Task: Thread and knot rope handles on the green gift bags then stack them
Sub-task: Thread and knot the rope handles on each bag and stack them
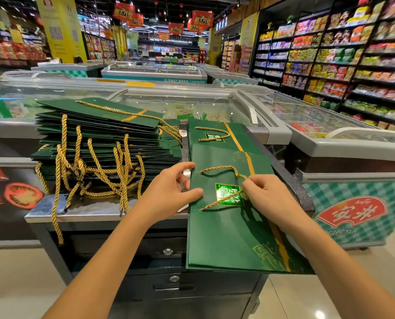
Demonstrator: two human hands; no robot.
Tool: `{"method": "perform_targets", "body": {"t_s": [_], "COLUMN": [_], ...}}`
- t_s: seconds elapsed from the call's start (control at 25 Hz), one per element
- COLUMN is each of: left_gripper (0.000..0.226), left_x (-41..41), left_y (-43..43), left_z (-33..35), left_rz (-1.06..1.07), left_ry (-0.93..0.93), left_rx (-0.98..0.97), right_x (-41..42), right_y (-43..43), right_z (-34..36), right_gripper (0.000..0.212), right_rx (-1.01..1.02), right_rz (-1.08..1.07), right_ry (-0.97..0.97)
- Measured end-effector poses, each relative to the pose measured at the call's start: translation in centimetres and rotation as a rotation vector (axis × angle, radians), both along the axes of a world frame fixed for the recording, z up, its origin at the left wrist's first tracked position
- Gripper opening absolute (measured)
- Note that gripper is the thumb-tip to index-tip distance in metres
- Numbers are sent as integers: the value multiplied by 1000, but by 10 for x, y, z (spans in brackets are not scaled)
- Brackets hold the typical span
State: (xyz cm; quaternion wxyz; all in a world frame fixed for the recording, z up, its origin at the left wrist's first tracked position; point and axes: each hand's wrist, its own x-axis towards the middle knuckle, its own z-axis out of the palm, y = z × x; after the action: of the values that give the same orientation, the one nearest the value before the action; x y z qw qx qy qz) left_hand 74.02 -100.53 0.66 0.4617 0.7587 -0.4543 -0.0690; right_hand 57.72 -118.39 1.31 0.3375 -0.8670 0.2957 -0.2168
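Counter (88,211): steel-topped cabinet with drawers and key locks on its front.
Stack (104,143): green gift bags lying flat, piled on the left half of the counter top. Their gold cords spill down the near side, and a few hang past the counter's front edge.
Top bag (226,238): lies flat at the right end of the counter, with its near end overhanging the front edge. It has a gold stripe along the right side and a green foil label mid-face.
Lower bag (215,146): lies under the top bag and reaches toward the back edge. Its own cord loop lies on its face.
Rope handle (219,168): gold twisted cord on the top bag's face. Both ends meet the bag near its left edge, and the loop is drawn rightward.
Left hand (169,187): grips the top bag's left edge, thumb flat on the face, index finger at the edge, other fingers curled.
Right hand (269,196): thumb and forefinger pinch the rope handle at the bend of the loop, just right of the label.
Hand spacing: apart, one on either side of the label.
Surroundings: glass-lidded freezer chests (192,104) behind the counter; stocked shelves (330,54) to the right.
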Motion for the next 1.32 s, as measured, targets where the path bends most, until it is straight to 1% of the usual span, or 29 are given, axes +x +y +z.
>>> {"method": "perform_targets", "body": {"t_s": [0.08,0.16,0.2,0.24,0.28,0.32,0.4,0.48,0.52,0.68,0.8,0.88,0.92,0.96,1.04,1.12,1.16,1.2,1.28,1.32], "left_gripper": [63,60,53,40,29,20,12,10,10,10,23,34,39,42,45,48,50,52,57,58], "left_x": [-2,-5,-5,-6,-7,-9,-15,-19,-23,-46,-65,-69,-68,-67,-66,-64,-63,-62,-56,-52], "left_y": [1,2,3,4,5,6,9,13,14,13,6,1,0,-1,-3,-5,-5,-6,-9,-10], "left_z": [1,1,1,1,2,5,12,23,32,72,97,105,108,109,111,109,107,105,98,92], "left_rz": [20,42,54,66,80,91,98,93,87,20,-183,-239,-250,-265,-310,-359,-375,-387,-364,-325], "left_ry": [29,108,139,160,182,207,287,353,357,256,244,181,151,136,129,123,125,139,138,125], "left_rx": [-33,-85,-113,-139,-166,-193,-266,-345,-376,-467,-396,-356,-354,-352,-337,-349,-375,-406,-422,-387], "right_x": [-10,-25,-31,-37,-41,-43,-44,-42,-40,-31,-24,-22,-23,-27,-39,-51,-51,-53,-56,-59], "right_y": [-2,-6,-8,-8,-7,-5,4,20,28,63,77,76,73,73,69,64,61,57,47,42], "right_z": [2,5,5,5,4,3,4,15,22,61,93,108,112,117,126,133,136,138,139,138], "right_gripper": [37,27,19,13,13,17,24,28,31,54,68,80,77,65,33,12,9,12,13,14], "right_rx": [-27,-102,-167,-232,-280,-310,-311,-203,-133,111,282,359,391,412,432,370,338,323,373,405], "right_rz": [11,-42,-74,-88,-81,-64,-24,42,74,158,210,194,198,214,236,196,167,139,84,60], "right_ry": [-61,-115,-121,-100,-59,-20,-5,-52,-84,-225,-300,-296,-287,-277,-290,-320,-353,-388,-466,-505]}}
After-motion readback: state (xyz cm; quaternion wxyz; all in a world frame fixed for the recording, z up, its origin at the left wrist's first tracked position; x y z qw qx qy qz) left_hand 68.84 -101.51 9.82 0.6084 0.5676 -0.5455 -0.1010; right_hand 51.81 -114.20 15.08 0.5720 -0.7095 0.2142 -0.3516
